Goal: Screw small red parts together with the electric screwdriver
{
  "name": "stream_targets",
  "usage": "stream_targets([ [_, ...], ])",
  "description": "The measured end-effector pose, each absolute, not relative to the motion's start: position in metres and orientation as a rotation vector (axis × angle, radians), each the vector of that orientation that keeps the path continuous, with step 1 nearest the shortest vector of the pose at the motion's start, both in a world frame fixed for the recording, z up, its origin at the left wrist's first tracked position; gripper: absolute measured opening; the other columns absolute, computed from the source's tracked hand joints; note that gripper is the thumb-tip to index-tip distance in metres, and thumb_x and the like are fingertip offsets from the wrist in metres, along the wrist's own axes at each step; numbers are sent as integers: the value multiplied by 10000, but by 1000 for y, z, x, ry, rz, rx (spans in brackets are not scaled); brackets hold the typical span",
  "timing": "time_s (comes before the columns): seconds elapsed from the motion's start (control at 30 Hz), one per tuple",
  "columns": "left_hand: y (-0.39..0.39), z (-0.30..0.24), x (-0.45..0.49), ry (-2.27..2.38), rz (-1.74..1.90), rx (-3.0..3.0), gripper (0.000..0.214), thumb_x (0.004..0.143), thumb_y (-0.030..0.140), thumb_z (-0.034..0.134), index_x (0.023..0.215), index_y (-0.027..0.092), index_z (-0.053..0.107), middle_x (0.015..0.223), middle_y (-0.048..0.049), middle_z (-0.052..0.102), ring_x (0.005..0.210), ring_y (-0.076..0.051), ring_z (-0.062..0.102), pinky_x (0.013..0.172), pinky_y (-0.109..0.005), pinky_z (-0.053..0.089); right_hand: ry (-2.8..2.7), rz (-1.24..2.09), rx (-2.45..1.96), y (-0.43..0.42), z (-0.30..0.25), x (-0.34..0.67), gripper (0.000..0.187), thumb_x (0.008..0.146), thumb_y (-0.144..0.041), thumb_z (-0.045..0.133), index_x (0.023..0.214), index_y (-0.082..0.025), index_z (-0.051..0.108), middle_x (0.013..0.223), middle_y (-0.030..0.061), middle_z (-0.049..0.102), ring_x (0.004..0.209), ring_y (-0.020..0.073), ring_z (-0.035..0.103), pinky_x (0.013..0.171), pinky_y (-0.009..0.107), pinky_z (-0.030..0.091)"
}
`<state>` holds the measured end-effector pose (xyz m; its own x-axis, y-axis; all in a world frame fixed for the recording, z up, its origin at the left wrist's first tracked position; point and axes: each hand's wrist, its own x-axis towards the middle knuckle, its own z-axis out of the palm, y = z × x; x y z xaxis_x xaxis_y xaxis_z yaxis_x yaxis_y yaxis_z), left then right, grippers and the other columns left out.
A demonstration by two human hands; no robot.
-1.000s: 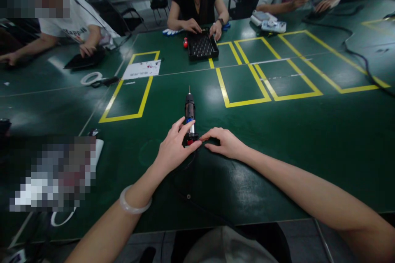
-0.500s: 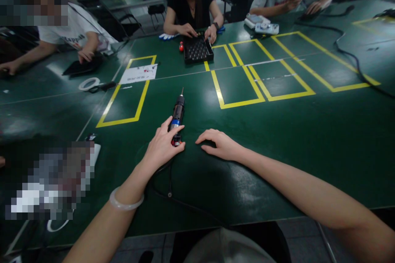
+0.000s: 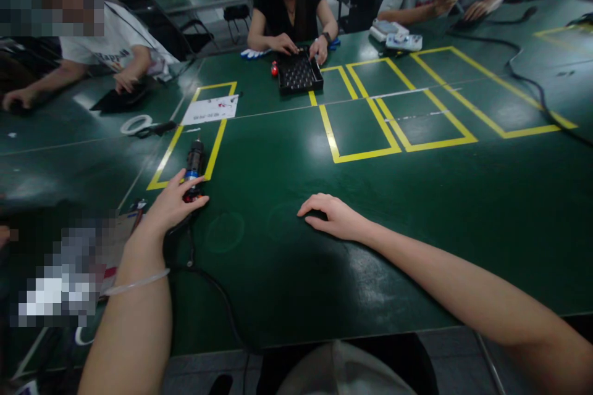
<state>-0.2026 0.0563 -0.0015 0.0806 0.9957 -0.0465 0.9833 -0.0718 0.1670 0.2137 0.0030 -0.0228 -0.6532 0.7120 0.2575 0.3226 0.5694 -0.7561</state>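
My left hand (image 3: 170, 207) grips the rear end of a black electric screwdriver (image 3: 194, 163) with a blue band, which lies on the green table (image 3: 287, 265) at the left, its tip pointing away from me over a yellow taped rectangle (image 3: 188, 136). Its black cable (image 3: 217, 296) trails back to the near edge. My right hand (image 3: 334, 217) rests palm down on the table near the middle, fingers loosely curled, holding nothing.
Across the table a person's hands rest on a black tray (image 3: 298, 74) beside a small red object (image 3: 274, 68). A white sheet (image 3: 209, 110) and a tape roll (image 3: 136, 124) lie at the left. More yellow rectangles (image 3: 398, 105) mark the right. Other people sit around.
My left hand has slid the screwdriver from the middle of the table to the left, onto the yellow rectangle. My right hand let go of it and stayed in place.
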Motion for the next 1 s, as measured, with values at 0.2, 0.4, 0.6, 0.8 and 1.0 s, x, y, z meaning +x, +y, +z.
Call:
stream_targets([
  [0.2,38,15,-193,2364,27,2186,668,831,529,606,1344,128,455,1396,-184,463,1241,-345,462,1015,-448,399,-2234,941,-835,3,-25,213,173,883,-124,585,1018,-190,672,1036,65,710,1000,195,641,926,377,481],
  [0.4,21,28,-163,2508,-200,2215,470,842,569,535,1023,137,573,1124,-181,543,1047,-368,526,829,-447,463,-2225,946,-843,3,-24,213,168,883,-124,583,1012,-185,673,1031,68,707,994,195,639,921,370,483],
  [0.6,20,30,-161,2567,-229,2136,437,869,533,467,939,134,633,1083,-177,575,1007,-359,532,812,-440,442,-2229,942,-832,3,-25,213,171,885,-127,581,1012,-194,673,1026,60,708,985,189,642,915,365,483],
  [0.8,19,32,-164,2576,-126,2055,419,879,483,452,961,138,675,1098,-170,614,979,-353,560,790,-421,436,-2238,930,-836,3,-25,213,170,884,-127,581,1013,-189,675,1030,67,710,989,194,643,920,379,482],
  [1.0,23,22,-144,2142,912,1686,414,892,446,502,1136,125,598,1025,-89,680,922,-205,628,837,-336,501,-2238,937,-848,3,-24,212,167,885,-125,581,1012,-179,676,1031,71,709,995,197,641,924,373,480],
])
